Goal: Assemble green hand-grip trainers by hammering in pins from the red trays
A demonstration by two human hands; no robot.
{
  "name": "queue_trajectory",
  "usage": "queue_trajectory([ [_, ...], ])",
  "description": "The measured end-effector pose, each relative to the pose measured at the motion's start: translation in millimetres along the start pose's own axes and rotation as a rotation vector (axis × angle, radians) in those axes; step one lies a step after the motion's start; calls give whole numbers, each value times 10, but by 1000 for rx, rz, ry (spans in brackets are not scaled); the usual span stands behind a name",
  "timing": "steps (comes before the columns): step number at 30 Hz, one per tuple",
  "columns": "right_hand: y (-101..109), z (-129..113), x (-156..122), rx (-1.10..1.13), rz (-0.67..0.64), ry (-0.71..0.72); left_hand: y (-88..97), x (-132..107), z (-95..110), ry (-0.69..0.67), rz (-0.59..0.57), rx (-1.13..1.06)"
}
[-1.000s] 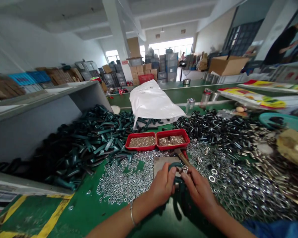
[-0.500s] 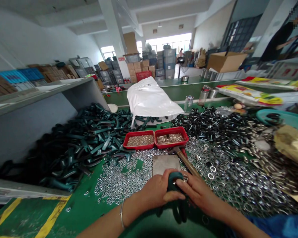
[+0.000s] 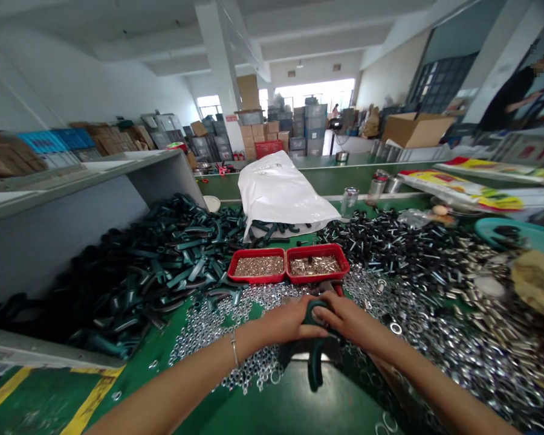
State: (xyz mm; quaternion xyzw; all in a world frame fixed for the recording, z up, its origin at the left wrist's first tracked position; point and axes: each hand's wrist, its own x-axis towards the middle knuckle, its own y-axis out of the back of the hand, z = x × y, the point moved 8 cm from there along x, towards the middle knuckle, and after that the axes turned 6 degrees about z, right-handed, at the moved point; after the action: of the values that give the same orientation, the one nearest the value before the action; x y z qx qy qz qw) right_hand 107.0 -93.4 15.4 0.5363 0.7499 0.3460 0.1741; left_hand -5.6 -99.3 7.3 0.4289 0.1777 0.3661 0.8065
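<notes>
Both hands are closed on one dark green curved plastic handle [image 3: 316, 365], whose upper end forms a loop between my fingers. My left hand [image 3: 294, 320] grips the loop from the left. My right hand [image 3: 344, 317] holds it from the right, its thumb pressed into the opening; whether a small part is pinched there is hidden. The handle's free end points down toward me. Under the hands lies a metal plate [image 3: 290, 299], mostly covered. A hammer head [image 3: 329, 286] shows just behind the right hand, its shaft largely hidden by the arm.
Two red trays [image 3: 256, 279] of small metal pins stand beyond my hands. Loose nuts [image 3: 208, 338] lie left, metal rings [image 3: 417, 338] right. Green handles [image 3: 176, 248] pile up at left, black-headed screws [image 3: 381, 241] at back right. A white sack [image 3: 285, 193] lies behind the trays.
Both hands have moved forward with the green handle, from in front of the metal plate to over it. The handle's free end has come into clearer view. The camera has tilted up slightly.
</notes>
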Motion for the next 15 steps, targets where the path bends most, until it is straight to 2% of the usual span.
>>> queue_trajectory([
  [3, 216, 177, 538, -269, 83, 34, -131, 247, -307, 64, -100, 266],
  [4, 275, 229, 693, -351, 110, 32, -124, 340, -358, 66, -115, 349],
  [6, 333, 340, 961, -463, 128, -1, 22, 568, -393, 59, -56, 456],
  [9, 276, 504, 1262, -554, 90, -81, 379, 956, -430, 95, 81, 522],
  [11, 189, 597, 1399, -602, 47, -135, 502, 1193, -513, 132, 69, 554],
  [13, 97, 673, 1483, -630, 4, -174, 488, 1375, -633, 162, 1, 560],
  [15, 16, 747, 1518, -635, -38, -195, 389, 1487, -762, 186, -61, 533],
])
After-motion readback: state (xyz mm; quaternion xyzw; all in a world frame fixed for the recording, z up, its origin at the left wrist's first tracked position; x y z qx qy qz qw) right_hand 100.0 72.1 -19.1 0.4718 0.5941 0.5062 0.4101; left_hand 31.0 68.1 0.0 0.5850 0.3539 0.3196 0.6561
